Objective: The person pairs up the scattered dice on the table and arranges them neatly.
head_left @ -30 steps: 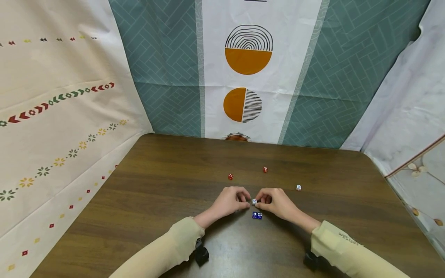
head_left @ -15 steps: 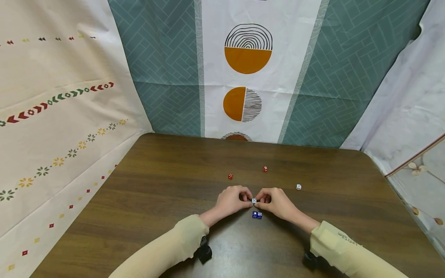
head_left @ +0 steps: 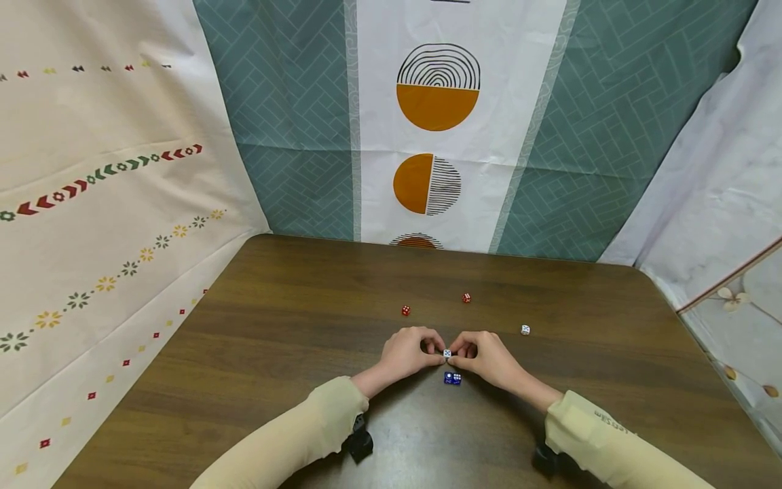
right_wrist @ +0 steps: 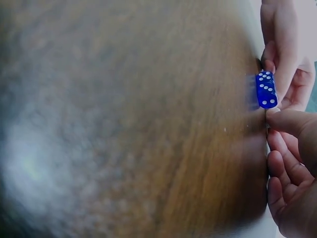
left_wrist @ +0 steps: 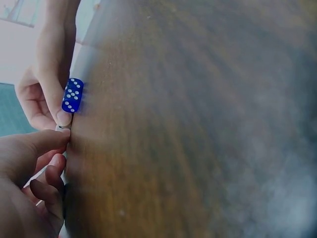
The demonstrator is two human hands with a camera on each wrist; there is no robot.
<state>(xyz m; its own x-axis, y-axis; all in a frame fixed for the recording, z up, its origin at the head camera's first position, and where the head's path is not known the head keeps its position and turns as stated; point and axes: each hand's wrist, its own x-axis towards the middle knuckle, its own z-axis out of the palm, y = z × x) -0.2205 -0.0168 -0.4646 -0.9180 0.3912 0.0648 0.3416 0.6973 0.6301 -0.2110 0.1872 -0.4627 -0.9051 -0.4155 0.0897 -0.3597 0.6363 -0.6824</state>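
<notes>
A white die [head_left: 447, 354] sits between my two hands near the middle of the table. From its left, the thumb and index finger of my left hand [head_left: 408, 354] pinch it. My right hand [head_left: 485, 356] holds the same die from the right, also with thumb and index finger. Just nearer to me, two blue dice [head_left: 453, 378] stand side by side, apart from the hands. In the left wrist view the blue dice [left_wrist: 73, 95] appear close to the right thumb, and the white die [left_wrist: 63, 128] is mostly hidden by fingertips. The right wrist view shows the blue dice [right_wrist: 266, 89] too.
Two red dice lie beyond the hands, one red die [head_left: 406, 310] to the left and another red die [head_left: 467, 298] farther back. A second white die [head_left: 525, 330] lies to the right. The brown wooden table [head_left: 293, 285] meets patterned cloth [head_left: 305, 197] at its back edge.
My left hand has moved slightly right, and its fingertips have closed up to the white die. The right hand keeps its hold. The other dice stay where they were.
</notes>
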